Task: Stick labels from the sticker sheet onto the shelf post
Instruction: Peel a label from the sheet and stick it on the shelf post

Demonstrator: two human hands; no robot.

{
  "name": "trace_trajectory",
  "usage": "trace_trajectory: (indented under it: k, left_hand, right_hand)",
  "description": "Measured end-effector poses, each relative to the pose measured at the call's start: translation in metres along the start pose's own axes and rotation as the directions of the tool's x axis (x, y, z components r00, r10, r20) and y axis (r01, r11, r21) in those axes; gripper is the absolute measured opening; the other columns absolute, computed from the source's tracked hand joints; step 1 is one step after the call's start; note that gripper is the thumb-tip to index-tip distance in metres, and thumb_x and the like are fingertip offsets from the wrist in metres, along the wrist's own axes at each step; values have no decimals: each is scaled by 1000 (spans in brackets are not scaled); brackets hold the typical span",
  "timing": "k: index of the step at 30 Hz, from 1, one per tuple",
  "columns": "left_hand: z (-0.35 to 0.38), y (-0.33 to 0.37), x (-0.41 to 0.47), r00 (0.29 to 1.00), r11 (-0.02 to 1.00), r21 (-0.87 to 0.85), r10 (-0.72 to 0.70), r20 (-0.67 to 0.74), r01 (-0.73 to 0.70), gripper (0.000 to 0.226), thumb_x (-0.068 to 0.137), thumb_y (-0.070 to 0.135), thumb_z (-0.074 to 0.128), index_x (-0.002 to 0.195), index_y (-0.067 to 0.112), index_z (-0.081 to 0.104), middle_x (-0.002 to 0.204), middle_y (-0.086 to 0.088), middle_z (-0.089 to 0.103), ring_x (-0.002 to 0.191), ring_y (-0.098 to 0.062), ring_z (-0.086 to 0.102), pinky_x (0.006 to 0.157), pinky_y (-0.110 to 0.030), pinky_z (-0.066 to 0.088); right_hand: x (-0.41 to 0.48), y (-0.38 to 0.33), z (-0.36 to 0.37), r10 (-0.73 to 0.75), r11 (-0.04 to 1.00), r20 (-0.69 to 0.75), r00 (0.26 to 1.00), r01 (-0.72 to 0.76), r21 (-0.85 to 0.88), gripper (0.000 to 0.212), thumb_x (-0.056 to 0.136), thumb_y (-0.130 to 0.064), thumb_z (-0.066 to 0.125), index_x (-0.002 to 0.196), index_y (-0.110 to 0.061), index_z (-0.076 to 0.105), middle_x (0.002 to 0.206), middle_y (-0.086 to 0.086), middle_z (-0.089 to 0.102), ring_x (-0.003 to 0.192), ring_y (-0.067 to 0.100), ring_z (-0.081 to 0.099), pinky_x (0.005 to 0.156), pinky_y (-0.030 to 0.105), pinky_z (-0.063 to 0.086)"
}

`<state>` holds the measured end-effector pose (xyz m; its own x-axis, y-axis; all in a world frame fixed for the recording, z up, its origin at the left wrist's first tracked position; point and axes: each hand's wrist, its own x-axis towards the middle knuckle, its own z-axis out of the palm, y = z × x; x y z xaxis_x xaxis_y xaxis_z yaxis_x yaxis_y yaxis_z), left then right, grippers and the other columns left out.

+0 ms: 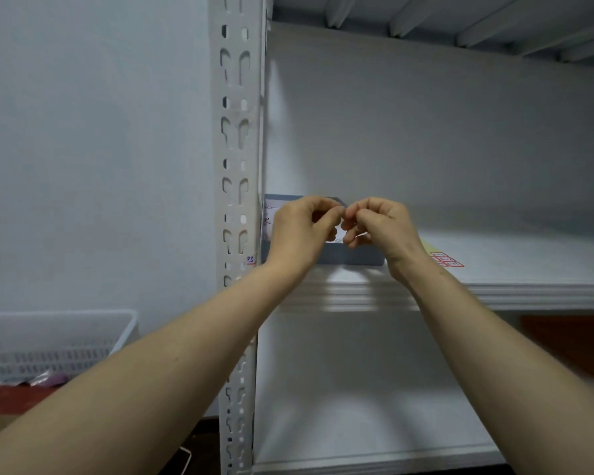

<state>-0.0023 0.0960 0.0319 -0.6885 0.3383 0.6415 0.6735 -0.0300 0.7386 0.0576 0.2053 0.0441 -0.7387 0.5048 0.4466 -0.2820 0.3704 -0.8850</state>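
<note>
The white slotted shelf post (pixel 235 138) runs up the middle of the view. One small label with blue writing (pixel 251 259) is stuck low on it. My left hand (pixel 300 231) and my right hand (pixel 379 226) meet fingertip to fingertip in front of the shelf, right of the post. Their fingers are curled and pinch something tiny between them; it is too small to make out, likely a label. The sticker sheet (pixel 441 257), yellow backing with red-bordered labels, lies on the white shelf board (pixel 494 289) right of my right wrist.
A grey box (pixel 354 257) with a printed card stands on the shelf behind my hands. A white plastic basket (pixel 48 341) sits at lower left over a red surface. Another shelf board (pixel 357 423) lies below, and the wall is on the left.
</note>
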Motion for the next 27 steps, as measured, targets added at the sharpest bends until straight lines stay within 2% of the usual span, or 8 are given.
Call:
trace_trajectory:
  k: [4,6,10,15,20,22,24,27]
  left_hand:
    - [4,-3,9,993,989,-87,-116,3,116,23,90,19,59,70,10,64,61,1,60,54,-13,56,62,-31,52]
    - [5,-2,12,977,958,-191,-214,18,214,27,91,17,58,65,12,62,60,1,58,50,-10,51,54,-25,45]
    - [5,1,17,938,872,-348,-333,96,345,21,92,12,54,74,9,67,60,0,55,50,-10,44,49,-19,38]
    - [7,2,17,920,846,-362,-370,130,392,26,95,15,51,75,10,67,59,-1,49,51,-11,39,48,-19,34]
    - [6,3,22,924,883,-275,-375,75,381,14,91,10,55,84,7,66,64,-1,54,55,-12,43,50,-19,37]
    - [2,0,23,933,912,-202,-357,40,357,8,89,9,58,88,8,66,70,-1,60,61,-12,50,55,-20,42]
    - [-2,-4,22,949,942,-119,-313,22,314,13,89,15,61,79,9,66,69,0,62,62,-11,54,57,-22,45]
    - [-4,-8,18,970,970,25,-243,19,243,29,90,27,60,78,1,68,69,0,64,69,-17,60,70,-30,52]
  right_hand:
    - [3,6,-2,-27,999,-87,996,30,30,17,85,2,55,96,-9,61,78,8,58,45,8,56,44,21,48]
    - [0,7,-3,-111,993,-137,984,114,12,14,83,-1,62,88,-14,63,76,7,60,47,6,57,48,19,49]
    - [-1,7,-2,-185,982,-118,976,180,-47,9,76,-12,75,79,-17,68,68,-1,66,57,5,61,61,21,53]
    - [4,7,0,-184,978,-110,977,171,-119,25,73,-9,78,97,-10,71,73,-5,68,66,8,64,74,27,56]
    - [16,5,2,-148,968,-89,985,126,-218,16,81,-1,67,94,-7,73,66,-2,65,65,16,63,79,36,57]
    - [17,6,0,-131,960,-81,988,106,-258,15,83,-1,63,92,-7,73,66,-4,65,61,10,64,70,26,57]
    - [12,5,-1,-111,945,-45,993,91,-316,14,82,-2,62,89,-7,74,63,-6,63,46,-2,56,51,12,47]
    - [1,4,-6,3,914,66,998,24,-404,13,79,-3,61,77,-8,73,55,2,59,38,3,48,39,13,36]
